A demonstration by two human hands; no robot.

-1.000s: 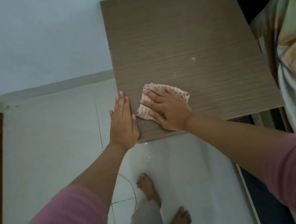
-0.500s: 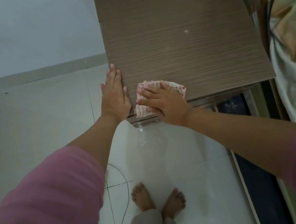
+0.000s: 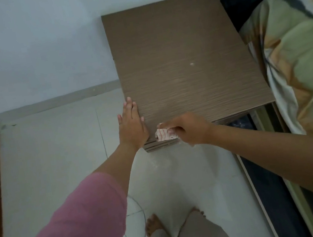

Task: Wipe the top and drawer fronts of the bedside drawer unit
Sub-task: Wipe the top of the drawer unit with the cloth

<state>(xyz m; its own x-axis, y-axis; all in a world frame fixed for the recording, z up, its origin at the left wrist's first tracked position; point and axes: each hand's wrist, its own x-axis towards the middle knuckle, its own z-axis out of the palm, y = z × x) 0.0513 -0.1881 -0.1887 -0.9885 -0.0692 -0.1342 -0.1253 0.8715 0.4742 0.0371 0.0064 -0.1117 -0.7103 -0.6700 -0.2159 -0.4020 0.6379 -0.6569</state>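
pale floor tiles [image 3: 55,153] and a white wall [image 3: 29,46] fill the left of the frame. at centre stands the brown bedside drawer unit [image 3: 184,63], a bed [image 3: 301,60] just to its right. the left hand [image 3: 132,126] lies flat, fingers straight, on the top's lower left edge. the right hand [image 3: 188,128], curled over the front edge, presses a red-striped cloth [image 3: 165,134] against the upper drawer front.

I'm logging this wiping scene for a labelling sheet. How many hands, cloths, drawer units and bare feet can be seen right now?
Hands: 2, left hand and right hand
Cloths: 1, striped cloth
Drawer units: 1, drawer unit
Bare feet: 2, and
Total: 6
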